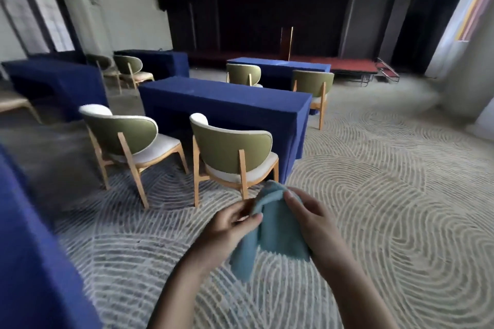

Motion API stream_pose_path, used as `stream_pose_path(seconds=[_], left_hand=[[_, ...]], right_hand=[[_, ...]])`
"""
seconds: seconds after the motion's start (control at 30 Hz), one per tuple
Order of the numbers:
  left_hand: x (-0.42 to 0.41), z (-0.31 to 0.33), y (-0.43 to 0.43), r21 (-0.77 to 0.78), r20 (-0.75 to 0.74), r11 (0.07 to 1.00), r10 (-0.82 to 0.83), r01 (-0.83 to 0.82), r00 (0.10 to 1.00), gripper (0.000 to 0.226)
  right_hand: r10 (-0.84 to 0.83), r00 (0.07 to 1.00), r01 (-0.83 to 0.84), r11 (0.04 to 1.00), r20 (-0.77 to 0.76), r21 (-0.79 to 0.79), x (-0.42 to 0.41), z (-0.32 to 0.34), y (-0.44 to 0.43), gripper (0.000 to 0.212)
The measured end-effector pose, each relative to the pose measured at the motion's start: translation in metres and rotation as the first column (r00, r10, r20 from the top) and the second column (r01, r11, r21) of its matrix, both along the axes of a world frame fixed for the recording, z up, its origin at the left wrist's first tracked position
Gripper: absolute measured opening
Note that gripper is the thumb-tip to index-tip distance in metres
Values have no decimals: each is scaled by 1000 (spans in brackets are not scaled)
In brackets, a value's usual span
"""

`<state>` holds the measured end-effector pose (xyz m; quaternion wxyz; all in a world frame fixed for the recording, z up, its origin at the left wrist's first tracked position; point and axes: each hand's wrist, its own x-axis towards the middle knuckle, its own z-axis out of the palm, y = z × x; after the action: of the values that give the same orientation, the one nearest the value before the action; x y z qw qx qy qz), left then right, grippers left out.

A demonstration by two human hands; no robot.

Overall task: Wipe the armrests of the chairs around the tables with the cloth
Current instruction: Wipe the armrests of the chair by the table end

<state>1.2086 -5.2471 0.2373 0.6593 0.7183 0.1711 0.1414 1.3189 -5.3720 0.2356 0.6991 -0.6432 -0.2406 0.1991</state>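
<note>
A light blue cloth hangs between my two hands in the lower middle of the head view. My left hand pinches its left fold, and my right hand grips its upper right part. Just beyond the hands stands a green-backed wooden chair with a white seat, facing a table under a blue cover. A second chair of the same kind stands to its left. Both hands are apart from the chairs.
More blue-covered tables stand at the far left, behind and at my near left edge. Further green chairs sit behind the middle table. Patterned carpet spreads to the right. A red stage lies at the back.
</note>
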Motion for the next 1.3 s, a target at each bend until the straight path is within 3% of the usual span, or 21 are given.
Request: stream_pose_path(seconds=[0.13,0.23,0.3,0.37,0.47,0.57,0.7,0.87,1.03,1.13,1.23,1.3], left_hand=[[57,-22,58,-133,-123,986,81,-97,989,32],[99,-49,103,-157,-98,979,119,-134,988,27],[127,-69,135,-255,-165,959,82,-123,983,27],[158,-100,175,-417,-192,888,125,-196,973,49],[198,-127,250,-469,-190,855,148,-223,970,62],[226,-121,310,-326,-224,918,159,-228,962,41],[264,-113,399,-356,-197,860,313,-365,929,31],[307,-111,490,-260,-191,852,416,-454,889,12],[355,-119,575,-208,-150,779,572,-591,807,24],[395,-116,631,-161,-151,762,609,-627,779,28],[440,-120,697,23,-145,792,607,-610,782,17],[468,-119,738,115,-156,812,583,-572,797,15]], right_hand=[[104,993,-108,990,-45,-92,62,-12,51,16],[174,983,-180,976,-60,-125,98,-22,92,18],[191,972,-204,975,-135,-91,121,-30,122,24],[213,955,-225,974,-207,-35,148,-40,154,32],[231,945,-248,968,-233,-47,198,-49,225,28],[192,938,-226,970,-289,-87,241,-48,296,19],[220,926,-256,963,-306,-80,289,-60,384,25],[227,915,-272,958,-333,-94,337,-81,477,24],[185,907,-255,956,-378,-145,382,-117,567,22],[186,857,-298,940,-481,-166,415,-132,628,24],[199,772,-350,926,-604,-142,458,-140,691,22],[244,808,-401,895,-535,-197,490,-140,730,22]])
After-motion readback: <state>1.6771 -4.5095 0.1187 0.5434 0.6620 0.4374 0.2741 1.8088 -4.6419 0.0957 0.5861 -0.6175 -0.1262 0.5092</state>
